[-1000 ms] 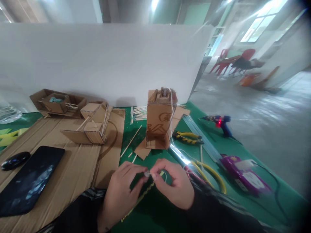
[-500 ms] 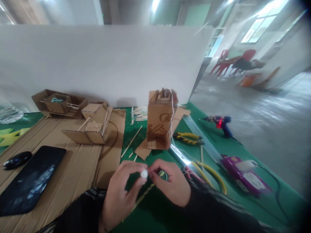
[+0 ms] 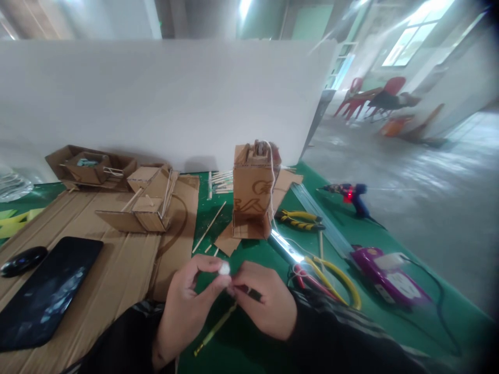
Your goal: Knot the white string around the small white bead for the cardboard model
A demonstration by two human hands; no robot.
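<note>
Between thumb and forefinger of my left hand [image 3: 191, 298] is a small white round piece [image 3: 224, 268]. Beside it my right hand [image 3: 265, 298] is closed in a pinch, its fingertips close to the left thumb; what they hold is hidden. Under the hands a thin yellowish strip [image 3: 214, 330] slants across the green table top. Just beyond stands a tall cardboard box model [image 3: 253, 192], with a white string [image 3: 272, 182] hanging down its right side.
To the right lie yellow-black pliers [image 3: 300, 219], a large cutter with yellow and red handles [image 3: 349, 283], a purple box with a cable [image 3: 390, 278] and a glue gun or drill-like tool [image 3: 353, 196]. Left are a black phone-like slab [image 3: 50, 291], a mouse [image 3: 24, 261] and cardboard models [image 3: 150, 208].
Both hands have shifted slightly left and the right fingertips now sit lower beside the left thumb. More of the yellowish strip shows below them. The white piece stays in my left hand.
</note>
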